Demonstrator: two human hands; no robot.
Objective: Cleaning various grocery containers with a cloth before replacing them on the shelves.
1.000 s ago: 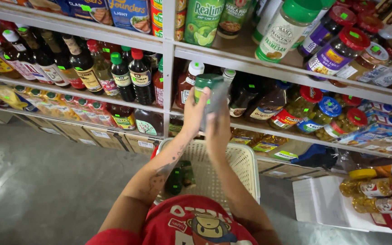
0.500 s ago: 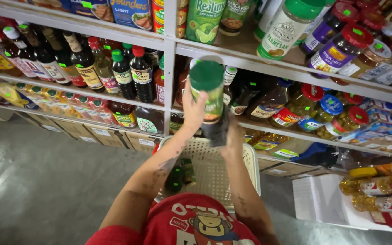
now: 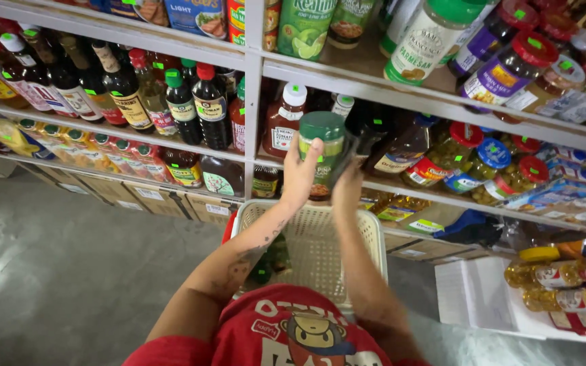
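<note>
Left hand [image 3: 301, 173] is wrapped round one green-lidded jar [image 3: 323, 152], hiding its label; right hand [image 3: 347, 193] grips a dark, indistinct object [image 3: 348, 150] above one cream basket [image 3: 367, 227].

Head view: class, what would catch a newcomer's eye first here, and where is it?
The green-lidded jar at centre, held up before the shelves by the left hand, with the right hand beside it. Below them a cream basket sits in front of the red shirt. Dark sauce bottles crowd the shelf at left.
</note>
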